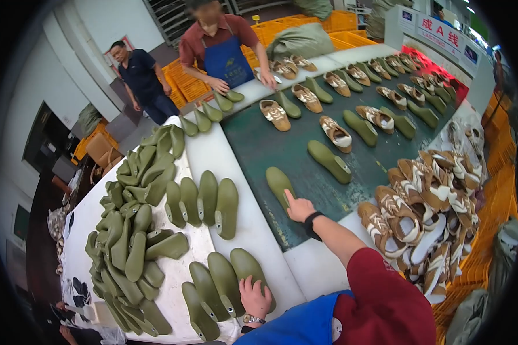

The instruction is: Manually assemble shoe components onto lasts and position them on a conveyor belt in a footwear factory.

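Note:
My right hand (pixel 299 207) is closed on the near end of a green shoe last (pixel 278 181), which lies on the dark green belt (pixel 247 195) with its toe pointing away from me. One finger stretches along the last's side. At the bottom, my left hand (pixel 255 297) grips the near end of another green shoe last (pixel 248 265) on the white table. That last is the rightmost of a short row, with a neighbouring last (pixel 223 282) beside it. A single green last (pixel 329 161) lies farther right on the belt.
Loose green lasts (pixel 135 256) are heaped at left, near a second neat row (pixel 207 198). Brown-and-white shoes (pixel 335 133) alternate with lasts along the belt. More shoes (pixel 403 221) are piled at right by orange crates (pixel 489 230). Across the table, a co-worker in a blue apron (pixel 229 63) handles lasts.

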